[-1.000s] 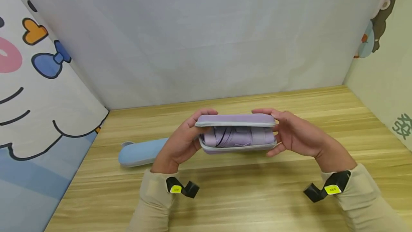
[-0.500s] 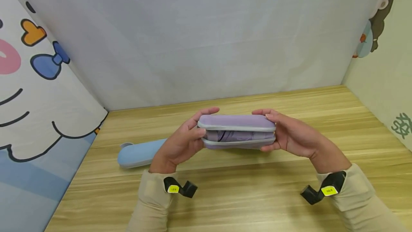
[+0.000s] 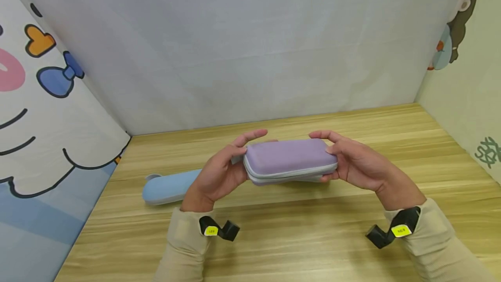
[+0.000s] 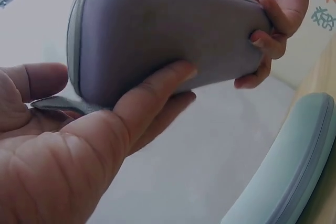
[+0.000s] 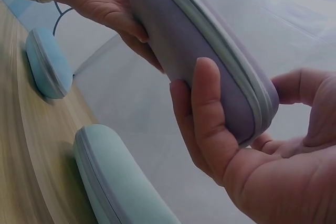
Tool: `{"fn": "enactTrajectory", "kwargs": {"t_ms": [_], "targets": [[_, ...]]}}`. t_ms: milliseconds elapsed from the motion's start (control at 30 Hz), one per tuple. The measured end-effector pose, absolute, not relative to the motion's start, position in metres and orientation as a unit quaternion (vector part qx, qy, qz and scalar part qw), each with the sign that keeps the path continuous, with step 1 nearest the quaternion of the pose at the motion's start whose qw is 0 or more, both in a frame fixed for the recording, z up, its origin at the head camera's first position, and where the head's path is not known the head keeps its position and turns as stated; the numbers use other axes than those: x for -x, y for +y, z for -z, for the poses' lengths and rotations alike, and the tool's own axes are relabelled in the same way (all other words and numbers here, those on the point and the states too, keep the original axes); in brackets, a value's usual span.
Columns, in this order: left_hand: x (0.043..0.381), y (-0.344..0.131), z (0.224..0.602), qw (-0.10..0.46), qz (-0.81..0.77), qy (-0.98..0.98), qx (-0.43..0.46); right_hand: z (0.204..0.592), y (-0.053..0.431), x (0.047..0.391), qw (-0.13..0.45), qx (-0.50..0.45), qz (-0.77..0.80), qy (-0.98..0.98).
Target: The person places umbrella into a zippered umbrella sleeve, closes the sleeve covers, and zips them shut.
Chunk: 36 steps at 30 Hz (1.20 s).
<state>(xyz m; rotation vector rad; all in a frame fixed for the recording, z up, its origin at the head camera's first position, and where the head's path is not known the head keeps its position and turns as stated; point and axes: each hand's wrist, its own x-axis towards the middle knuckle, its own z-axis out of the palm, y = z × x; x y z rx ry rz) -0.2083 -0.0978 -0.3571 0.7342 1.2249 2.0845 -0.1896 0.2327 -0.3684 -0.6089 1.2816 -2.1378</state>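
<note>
A lilac zip case (image 3: 291, 158) with a pale grey zipper edge is held above the table, its lid lowered onto its base. My left hand (image 3: 223, 171) grips its left end, thumb at the upper edge and fingers along the underside in the left wrist view. A grey strap (image 4: 65, 104) sticks out at that end, between thumb and fingers. On the right end, my right hand (image 3: 358, 164) holds on with the thumb on top and fingers below. The lid hides whatever lies inside. How far the zipper is drawn cannot be told.
A light blue case (image 3: 172, 186) lies on the wood-grain table (image 3: 297, 238) to the left. A pale green case (image 5: 121, 177) lies beneath the raised lilac case, mostly hidden in the head view. A white cloth wall (image 3: 274, 55) rises behind the table.
The lid of the lilac case has come down over the folded lilac umbrella seen inside earlier. The case has tilted so its top shows; both hands keep hold of its ends.
</note>
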Motion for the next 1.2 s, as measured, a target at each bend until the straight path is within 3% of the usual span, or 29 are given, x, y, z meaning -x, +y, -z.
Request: {"fn": "enactTrajectory", "kwargs": {"t_ms": [267, 500, 600, 800, 1200], "targets": [[0.211, -0.101, 0.358, 0.215, -0.784, 0.507, -0.287, 0.368, 0.24, 0.191, 0.283, 0.257, 0.8, 0.463], [0.21, -0.103, 0.357, -0.005, -0.697, 0.666, -0.265, 0.37, 0.242, 0.193, 0.286, 0.263, 0.798, 0.46], [0.211, -0.106, 0.356, -0.051, -0.623, 0.731, -0.274, 0.37, 0.242, 0.193, 0.285, 0.265, 0.797, 0.462], [0.214, -0.109, 0.356, -0.036, -0.499, 0.807, -0.314, 0.369, 0.243, 0.193, 0.286, 0.269, 0.794, 0.465], [0.212, -0.109, 0.355, 0.045, -0.511, 0.76, -0.4, 0.367, 0.244, 0.192, 0.283, 0.259, 0.786, 0.484]]}}
